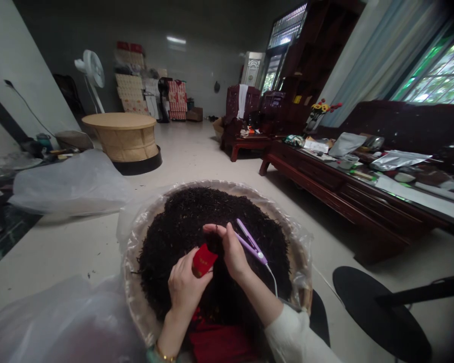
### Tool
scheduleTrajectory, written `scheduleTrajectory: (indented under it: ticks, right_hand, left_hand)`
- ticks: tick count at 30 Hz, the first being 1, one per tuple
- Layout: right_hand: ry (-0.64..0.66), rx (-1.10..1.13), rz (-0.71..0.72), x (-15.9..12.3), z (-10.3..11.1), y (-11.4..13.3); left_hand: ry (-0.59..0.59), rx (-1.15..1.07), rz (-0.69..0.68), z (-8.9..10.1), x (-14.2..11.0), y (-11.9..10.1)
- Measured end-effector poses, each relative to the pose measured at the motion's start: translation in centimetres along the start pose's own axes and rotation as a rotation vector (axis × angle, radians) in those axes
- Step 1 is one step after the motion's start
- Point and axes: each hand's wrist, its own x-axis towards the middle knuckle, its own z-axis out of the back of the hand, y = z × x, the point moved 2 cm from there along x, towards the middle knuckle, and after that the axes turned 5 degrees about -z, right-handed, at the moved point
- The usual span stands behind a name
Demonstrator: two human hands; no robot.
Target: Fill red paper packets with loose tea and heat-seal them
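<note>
Because the right hand (234, 254) cups what look like dried tea leaves (214, 243) at the red packet's (204, 260) mouth, fingers seemingly together, a tilt could spill them. The left hand (185, 282) pinches that packet between thumb and fingers above the plastic-lined basket's (131, 297) middle. More leaves heap inside; a purple flat iron (258, 256) lies toward the right edge.

The red packet's (204, 260) gold marks are too small to read.
</note>
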Motion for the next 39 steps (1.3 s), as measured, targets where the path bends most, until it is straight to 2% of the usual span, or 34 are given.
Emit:
scheduleTrajectory:
  ticks: [5,8,10,13,15,19,22,24,28,30,33,39]
  right_hand:
    - [0.208,-0.055,0.030,-1.0,0.1,0.1]
    - [0.282,-0.102,0.085,-1.3,0.1,0.3]
    - [0.276,-0.089,0.138,-1.3,0.3,0.5]
    - [0.162,-0.076,0.213,-1.3,1.0,1.0]
    - [0.109,-0.232,0.238,-1.7,1.4,1.4]
    - [0.216,-0.845,0.323,-3.0,1.0,1.7]
    - [0.220,-1.094,0.342,-3.0,0.5,1.2]
    - [0.198,-1.101,0.324,-2.5,0.5,1.1]
    - [0.232,-0.951,0.243,-1.3,1.1,1.5]
    - [0.278,-0.881,0.189,-1.2,1.4,1.9]
    - [0.337,-0.862,0.150,-1.3,1.5,2.3]
    - [0.384,-0.839,0.125,-1.2,1.4,2.4]
  left_hand:
    - [0.017,-0.020,0.066,-0.1,0.0,0.1]
    - [0.008,-0.039,0.071,-0.1,0.0,0.0]
    - [-0.008,-0.059,0.064,-0.2,0.0,0.0]
    - [-0.039,-0.097,0.049,-0.1,0.0,0.0]
    - [-0.063,-0.113,0.041,-0.1,0.0,0.1]
    - [-0.109,-0.139,-0.018,-0.3,-0.1,-0.1]
    - [-0.116,-0.194,-0.055,-0.4,-0.3,-0.5]
    - [-0.042,-0.279,0.030,-0.3,-0.3,-0.4]
    - [0.273,-0.652,0.368,0.0,-0.4,0.5]
    - [0.405,-0.843,0.475,0.3,-0.4,0.8]
    - [0.489,-0.965,0.542,0.8,-0.2,1.0]
    - [0.545,-1.016,0.547,1.1,-0.2,0.7]
